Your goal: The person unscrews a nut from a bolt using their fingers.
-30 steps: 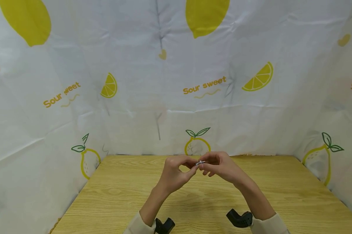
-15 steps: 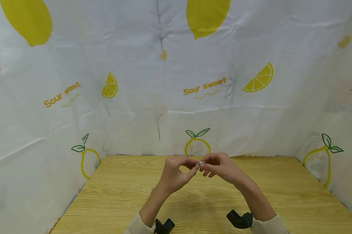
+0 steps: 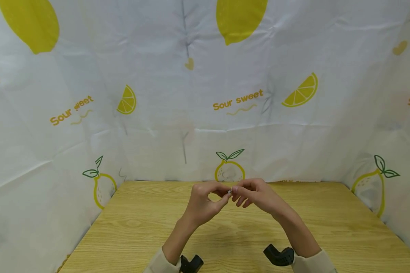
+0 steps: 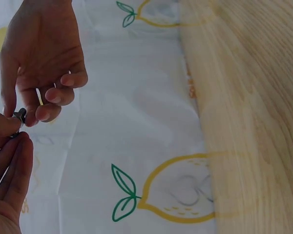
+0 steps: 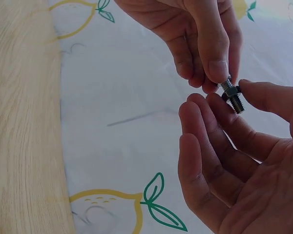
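Out in front, above the table, both hands meet at a small metal bolt with a wing nut on its thread. My left hand pinches one end of the bolt between thumb and forefinger. From the other side my right hand has its thumb and forefinger on the wings of the nut, its other fingers loosely bent. The threaded tip sticks out past the nut in the right wrist view. In the left wrist view the wing nut shows between the fingertips; the bolt's held end is hidden.
Below the hands lies a wood-grain table. A white cloth printed with lemons hangs behind it and along both sides. A black camera mount sits on each wrist, the left mount and the right mount.
The right thumb has shifted up and over the nut, covering most of the bright metal seen before. The left hand has stayed in place with the bolt.
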Tool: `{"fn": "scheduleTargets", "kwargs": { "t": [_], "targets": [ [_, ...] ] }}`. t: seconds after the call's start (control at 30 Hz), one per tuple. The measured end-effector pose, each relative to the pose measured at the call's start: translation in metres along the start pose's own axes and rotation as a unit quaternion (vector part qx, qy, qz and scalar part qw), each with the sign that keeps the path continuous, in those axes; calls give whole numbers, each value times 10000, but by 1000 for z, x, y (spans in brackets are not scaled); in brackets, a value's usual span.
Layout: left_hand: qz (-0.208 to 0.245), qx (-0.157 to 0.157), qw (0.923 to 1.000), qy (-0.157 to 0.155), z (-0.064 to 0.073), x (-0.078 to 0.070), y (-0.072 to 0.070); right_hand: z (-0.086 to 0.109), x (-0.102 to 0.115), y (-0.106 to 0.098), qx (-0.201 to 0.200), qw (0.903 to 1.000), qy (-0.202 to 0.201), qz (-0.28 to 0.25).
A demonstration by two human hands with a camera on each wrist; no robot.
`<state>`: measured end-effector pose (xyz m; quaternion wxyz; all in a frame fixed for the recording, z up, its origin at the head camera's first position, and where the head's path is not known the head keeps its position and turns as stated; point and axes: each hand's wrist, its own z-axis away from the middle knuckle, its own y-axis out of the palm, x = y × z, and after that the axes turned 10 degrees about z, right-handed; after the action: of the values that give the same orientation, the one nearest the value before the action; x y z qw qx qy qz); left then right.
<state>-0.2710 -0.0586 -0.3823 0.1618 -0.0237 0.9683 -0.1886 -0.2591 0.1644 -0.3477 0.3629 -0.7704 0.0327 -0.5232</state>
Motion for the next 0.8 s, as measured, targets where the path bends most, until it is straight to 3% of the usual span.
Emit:
{"fn": "scheduleTargets", "kwargs": {
  "t": [0.4, 0.8],
  "targets": [
    [77, -6, 10000, 10, 0, 0, 0, 1, -3, -1, -104, 9994, -310, -123],
    [82, -20, 10000, -43, 0, 0, 2, 1, 0, -1, 13, 10000, -74, -49]
  ]
}}
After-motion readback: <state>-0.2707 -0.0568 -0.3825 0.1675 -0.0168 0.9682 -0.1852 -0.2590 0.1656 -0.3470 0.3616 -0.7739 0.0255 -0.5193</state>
